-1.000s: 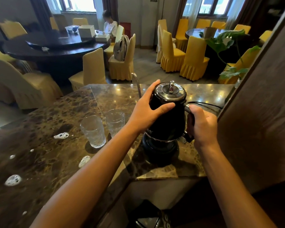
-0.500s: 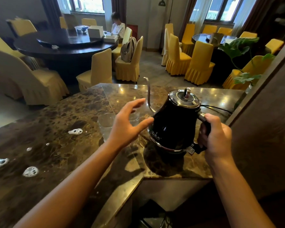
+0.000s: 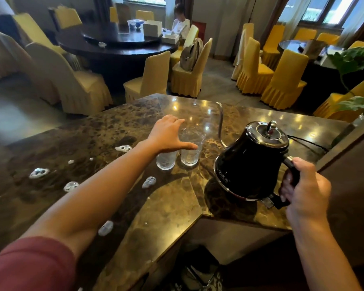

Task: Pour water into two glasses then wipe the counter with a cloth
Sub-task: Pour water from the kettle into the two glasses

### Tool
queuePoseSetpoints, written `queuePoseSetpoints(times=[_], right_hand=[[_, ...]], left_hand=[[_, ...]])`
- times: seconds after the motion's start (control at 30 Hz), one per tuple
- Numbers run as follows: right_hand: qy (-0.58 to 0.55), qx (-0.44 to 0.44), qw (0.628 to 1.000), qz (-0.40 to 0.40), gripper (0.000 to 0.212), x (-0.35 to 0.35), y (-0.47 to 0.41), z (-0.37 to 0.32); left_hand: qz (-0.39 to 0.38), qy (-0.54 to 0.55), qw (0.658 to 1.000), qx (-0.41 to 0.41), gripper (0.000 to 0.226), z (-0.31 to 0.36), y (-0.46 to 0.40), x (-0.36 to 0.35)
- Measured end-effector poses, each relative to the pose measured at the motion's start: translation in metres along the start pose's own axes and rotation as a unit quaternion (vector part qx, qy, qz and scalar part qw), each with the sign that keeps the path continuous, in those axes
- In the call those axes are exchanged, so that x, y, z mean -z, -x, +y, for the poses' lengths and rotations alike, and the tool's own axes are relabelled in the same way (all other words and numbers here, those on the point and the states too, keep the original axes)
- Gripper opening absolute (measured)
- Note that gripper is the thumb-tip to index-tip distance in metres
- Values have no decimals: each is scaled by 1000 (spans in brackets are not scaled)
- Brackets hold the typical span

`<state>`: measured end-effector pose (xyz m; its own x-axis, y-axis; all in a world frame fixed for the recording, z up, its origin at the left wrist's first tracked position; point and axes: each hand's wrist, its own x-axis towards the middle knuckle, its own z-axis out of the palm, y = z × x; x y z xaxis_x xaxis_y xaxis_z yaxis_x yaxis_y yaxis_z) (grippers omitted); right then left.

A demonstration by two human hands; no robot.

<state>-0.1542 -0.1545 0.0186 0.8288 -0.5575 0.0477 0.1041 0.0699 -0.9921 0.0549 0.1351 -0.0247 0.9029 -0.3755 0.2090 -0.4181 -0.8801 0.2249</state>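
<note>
Nearest, at about four o'clock, the right hand [image 3: 305, 193] has its fingers curled round the black handle of the gooseneck kettle [image 3: 251, 161], which it holds lifted and tilted above the marble counter [image 3: 166, 208], the thin spout rising toward twelve o'clock; further out, at about eleven o'clock, the left hand [image 3: 169, 134] is spread wide with fingers straight, thumb stretched across the front of the right glass [image 3: 191, 147] and palm above the left glass [image 3: 166, 160], though whether it touches either one cannot be told; the two textured glasses stand upright side by side, just left of the kettle's spout; six or so white foam patches [image 3: 39, 172] lie scattered on the counter from seven to ten o'clock; a black cord [image 3: 309, 142] trails at two o'clock; beyond the counter stand two dark round tables [image 3: 118, 49], yellow-covered chairs [image 3: 282, 80], a seated person [image 3: 181, 25] at twelve o'clock and a leafy plant [image 3: 353, 61] at two o'clock.
</note>
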Motion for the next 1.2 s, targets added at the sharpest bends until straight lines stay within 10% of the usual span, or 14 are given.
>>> queuePoseSetpoints(times=[0.53, 1.2], right_hand=[[18, -5, 1000, -18, 50, -3, 4, 3], [30, 10, 999, 9, 49, 18, 12, 3]], left_hand=[[-76, -80, 992, -56, 103, 26, -24, 1], [72, 155, 980, -98, 86, 58, 58, 43]])
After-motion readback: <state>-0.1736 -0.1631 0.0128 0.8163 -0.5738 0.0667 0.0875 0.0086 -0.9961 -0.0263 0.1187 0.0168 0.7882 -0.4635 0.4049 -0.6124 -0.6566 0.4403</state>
